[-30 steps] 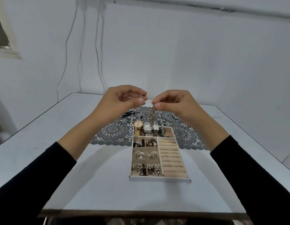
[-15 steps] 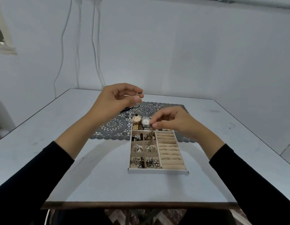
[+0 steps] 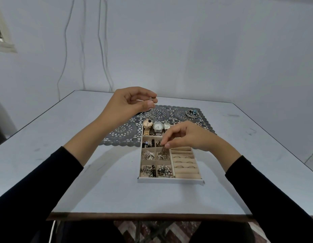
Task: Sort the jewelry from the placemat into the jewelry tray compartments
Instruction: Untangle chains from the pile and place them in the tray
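A beige jewelry tray (image 3: 170, 180) lies on the table, its far end overlapping a grey lace placemat (image 3: 122, 132). Three watches (image 3: 158, 127) fill its far compartment; small compartments hold jewelry and the right side has ring rolls (image 3: 184, 162). My right hand (image 3: 185, 135) pinches a bronze chain (image 3: 163, 152) that hangs into the middle compartment. My left hand (image 3: 129, 104) is raised over the placemat and pinches a thin silver necklace (image 3: 150, 99) whose chain hangs down towards the watches. A bracelet with blue stones (image 3: 192, 113) lies on the placemat's far right.
The white table (image 3: 82, 172) has its near edge close to me and a wall behind it. Cables hang down the wall (image 3: 99, 50) at the back left.
My right hand has dropped from beside my left hand down to the tray, lowering the bronze chain into a compartment. My left hand stays raised with the silver necklace.
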Action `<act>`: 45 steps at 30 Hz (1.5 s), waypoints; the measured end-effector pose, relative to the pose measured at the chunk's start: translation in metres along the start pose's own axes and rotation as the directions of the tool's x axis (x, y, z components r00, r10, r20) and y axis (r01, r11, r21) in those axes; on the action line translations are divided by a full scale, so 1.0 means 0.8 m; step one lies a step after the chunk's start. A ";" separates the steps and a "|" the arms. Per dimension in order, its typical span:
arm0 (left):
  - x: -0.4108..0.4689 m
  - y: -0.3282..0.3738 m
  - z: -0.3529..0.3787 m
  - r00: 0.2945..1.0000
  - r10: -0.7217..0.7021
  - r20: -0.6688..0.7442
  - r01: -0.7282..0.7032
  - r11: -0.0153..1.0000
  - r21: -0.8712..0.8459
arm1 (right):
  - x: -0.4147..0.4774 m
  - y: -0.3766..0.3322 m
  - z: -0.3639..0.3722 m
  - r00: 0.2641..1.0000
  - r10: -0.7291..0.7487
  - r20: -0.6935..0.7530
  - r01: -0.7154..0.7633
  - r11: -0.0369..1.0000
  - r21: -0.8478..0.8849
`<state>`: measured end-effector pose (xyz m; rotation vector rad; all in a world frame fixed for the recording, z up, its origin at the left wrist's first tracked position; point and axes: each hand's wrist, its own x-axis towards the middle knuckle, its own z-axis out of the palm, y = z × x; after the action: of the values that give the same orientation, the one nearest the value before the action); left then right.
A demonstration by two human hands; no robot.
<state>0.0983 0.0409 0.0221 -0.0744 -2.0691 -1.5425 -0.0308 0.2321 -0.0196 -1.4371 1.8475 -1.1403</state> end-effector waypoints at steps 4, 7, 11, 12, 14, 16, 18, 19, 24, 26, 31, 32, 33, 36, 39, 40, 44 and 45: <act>0.001 -0.003 0.001 1.000 0.005 0.002 -0.005 1.000 0.010 | 0.009 0.007 0.006 1.000 0.009 0.003 -0.009 0.999 -0.047; 0.001 -0.006 -0.002 1.000 0.017 0.007 -0.017 1.000 0.025 | 0.012 0.009 0.008 1.000 0.015 -0.007 -0.015 0.992 -0.129; 0.001 -0.013 -0.003 1.000 0.013 0.005 -0.013 1.000 0.027 | 0.012 0.013 0.006 1.000 0.030 0.004 -0.029 0.976 -0.215; 0.001 -0.015 -0.002 1.000 0.008 0.004 -0.008 1.000 0.027 | 0.011 0.015 0.006 0.999 0.037 0.008 -0.034 0.971 -0.237; 0.000 -0.017 0.000 1.000 -0.003 0.006 0.003 1.000 0.024 | 0.010 0.017 0.007 0.999 0.045 0.007 -0.042 0.965 -0.260; 0.000 -0.019 0.002 1.000 -0.009 0.011 0.008 1.000 0.018 | 0.009 0.019 0.007 0.999 0.041 0.015 -0.036 0.970 -0.241; 0.000 -0.020 0.003 1.000 -0.010 0.018 0.009 1.000 0.019 | 0.007 0.020 0.006 0.999 0.029 0.021 -0.024 0.977 -0.210; 0.001 -0.019 0.004 1.000 -0.009 0.020 0.008 1.000 0.019 | 0.006 0.021 0.005 1.000 0.025 0.019 -0.021 0.983 -0.185; 0.003 -0.021 0.003 1.000 -0.004 0.021 0.004 1.000 0.018 | -0.007 0.026 -0.001 0.995 0.015 -0.096 -0.018 0.999 -0.031; 0.002 -0.024 0.003 1.000 -0.005 0.023 0.004 1.000 0.009 | -0.013 0.026 -0.001 0.979 0.022 -0.203 -0.019 1.000 0.019; -0.001 -0.028 0.006 1.000 -0.018 0.021 0.018 1.000 -0.021 | -0.027 0.053 -0.009 0.784 0.057 -0.618 -0.062 0.998 0.014; -0.001 -0.029 0.007 0.999 -0.021 0.024 0.021 0.999 -0.029 | -0.030 0.064 -0.013 0.741 0.038 -0.670 -0.093 0.995 -0.047; -0.002 -0.029 0.007 0.999 -0.023 0.029 0.024 0.999 -0.036 | -0.033 0.077 -0.016 0.720 0.015 -0.694 -0.137 0.983 -0.121; -0.003 -0.030 0.008 0.999 -0.028 0.038 0.030 0.998 -0.046 | -0.043 0.105 -0.024 0.743 -0.009 -0.669 -0.305 0.885 -0.351; -0.003 -0.030 0.008 0.999 -0.026 0.040 0.028 0.999 -0.039 | -0.049 0.118 -0.028 0.788 0.038 -0.614 -0.395 0.797 -0.457; -0.004 -0.030 0.009 0.999 -0.026 0.039 0.027 0.999 -0.037 | -0.050 0.120 -0.028 0.798 0.062 -0.600 -0.412 0.783 -0.467; -0.006 -0.029 0.009 0.999 -0.038 0.036 0.039 0.999 -0.038 | -0.047 0.118 -0.026 0.816 0.150 -0.558 -0.480 0.714 -0.510; -0.007 -0.029 0.009 0.998 -0.041 0.038 0.043 0.998 -0.038 | -0.047 0.117 -0.026 0.815 0.159 -0.558 -0.490 0.704 -0.514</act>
<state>0.0917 0.0414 -0.0018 -0.0747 -2.0822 -1.6177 -0.0836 0.2810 -0.0930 -1.0791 2.9337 -0.7236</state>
